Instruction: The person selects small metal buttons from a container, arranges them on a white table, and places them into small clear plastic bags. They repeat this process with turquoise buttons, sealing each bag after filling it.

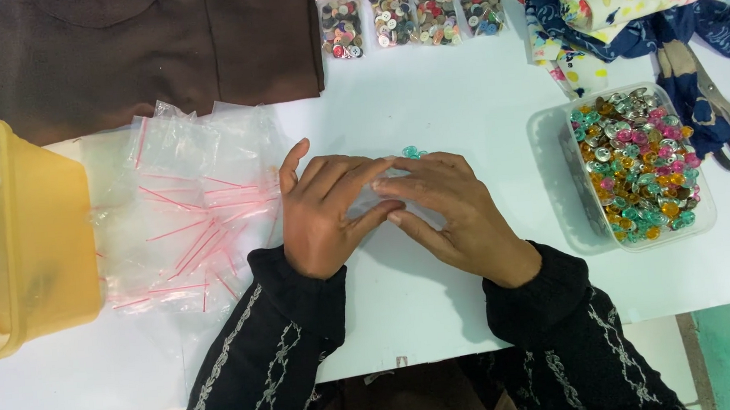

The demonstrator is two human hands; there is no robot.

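Both hands meet at the middle of the white table (461, 102). The left hand (322, 208) and right hand (448, 211) lie flat with fingers stretched and tips overlapping, seemingly pressing a small clear zip bag (379, 197), barely visible beneath them. A few teal buttons (414, 152) peek out just beyond the fingertips. The bag looks thin, light and slippery, best pinched at its sealed edge; the buttons are small, hard and prone to scatter. Empty zip bags (192, 210) lie just left; a clear tub of buttons (640, 166) sits right.

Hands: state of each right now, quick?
Left hand: flat on the table, fingers meeting the right's; grip cannot be told.
Right hand: same, by small teal buttons.
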